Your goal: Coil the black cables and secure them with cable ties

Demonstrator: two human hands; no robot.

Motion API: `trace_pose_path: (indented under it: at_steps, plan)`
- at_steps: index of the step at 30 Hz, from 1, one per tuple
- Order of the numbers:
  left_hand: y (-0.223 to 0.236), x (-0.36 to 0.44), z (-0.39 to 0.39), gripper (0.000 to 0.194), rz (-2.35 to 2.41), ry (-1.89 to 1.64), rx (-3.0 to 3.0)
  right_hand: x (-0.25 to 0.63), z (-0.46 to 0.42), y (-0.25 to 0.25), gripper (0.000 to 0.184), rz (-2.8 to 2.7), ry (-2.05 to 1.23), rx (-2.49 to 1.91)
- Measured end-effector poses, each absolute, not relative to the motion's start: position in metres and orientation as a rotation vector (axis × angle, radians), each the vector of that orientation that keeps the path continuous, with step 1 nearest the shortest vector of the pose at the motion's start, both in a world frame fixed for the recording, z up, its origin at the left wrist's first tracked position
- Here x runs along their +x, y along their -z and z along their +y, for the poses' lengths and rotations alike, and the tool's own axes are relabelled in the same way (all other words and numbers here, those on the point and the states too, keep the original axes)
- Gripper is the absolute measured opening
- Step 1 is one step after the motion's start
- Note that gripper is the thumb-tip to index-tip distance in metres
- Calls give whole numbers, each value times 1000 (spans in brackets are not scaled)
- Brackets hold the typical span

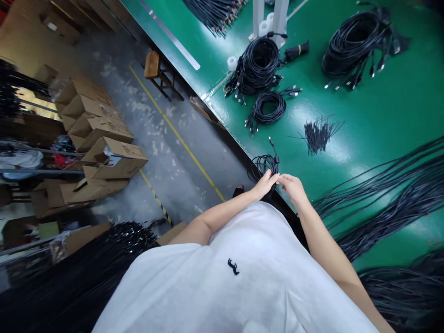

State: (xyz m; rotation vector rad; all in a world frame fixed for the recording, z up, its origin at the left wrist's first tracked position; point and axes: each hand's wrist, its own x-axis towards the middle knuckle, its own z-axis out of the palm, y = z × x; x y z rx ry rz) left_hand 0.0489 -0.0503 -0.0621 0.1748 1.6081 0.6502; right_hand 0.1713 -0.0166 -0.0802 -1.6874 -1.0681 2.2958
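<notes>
At the table's edge, my left hand (264,185) is closed around a small coil of black USB cable (264,165). One plug of this cable sticks up past the coil, beside a thick dark lump on the cord. My right hand (292,187) meets the left at the coil's near side, its thumb and fingers pinched together. Whatever lies between those fingertips is too small to make out. A loose pile of short black ties (319,136) lies to the right, beyond my hands. Farther off sits a finished-looking cable coil (269,108) with several plugs.
The green table (305,101) also bears a big stack of coiled cables (258,64), another stack (357,44) at the right, and long straight cables (391,208). A steel ruler (173,39) lies along the edge. A wooden stool (152,64) and cardboard boxes (116,159) stand on the floor.
</notes>
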Motion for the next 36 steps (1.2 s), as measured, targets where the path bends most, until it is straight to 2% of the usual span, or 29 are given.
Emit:
trace_pose_path:
  at_steps: [2, 4, 7, 9, 11, 12, 15, 18, 21, 26, 30, 33, 36]
  plan:
    - [54, 50, -47, 25, 1551, -642, 160, 181, -16, 80, 37, -860, -2427, -1604]
    - [41, 47, -37, 25, 1432, -674, 73, 192, -13, 77, 39, -843, -2402, -1561]
    - [15, 35, -16, 25, 1240, -753, -121, 205, -4, 75, 35, -794, -2068, -1648]
    - [1, 25, -3, 31, 1159, -793, -240, 208, 2, 78, 42, -710, -1894, -1716]
    - [-5, 16, 7, 38, 1137, -805, -333, 204, 9, 81, 57, -576, -2030, -1627]
    - [-5, 13, 11, 39, 1145, -798, -366, 200, 12, 81, 59, -472, -2167, -1529]
    - [8, 5, 13, 34, 1290, -783, -350, 182, 24, 76, 45, -163, -2344, -1320]
    - [30, -2, 8, 25, 1459, -781, -203, 162, 34, 75, 36, -69, -2192, -1384]
    - [49, -18, 11, 27, 1531, -766, -63, 145, 43, 88, 32, -110, -2133, -1459]
    - [79, -62, 74, 43, 1486, -530, 663, 140, 69, 120, 28, -507, -2085, -1534]
    - [113, -94, 166, 54, 1202, -479, 1218, 145, 116, 136, 21, -1117, -1502, -1686]
    - [146, -113, 215, 48, 1099, -556, 1267, 130, 153, 161, 15, -1631, -1152, -1623]
    - [178, -133, 223, 36, 1277, -550, 935, 97, 172, 198, 23, -2054, -1234, -1544]
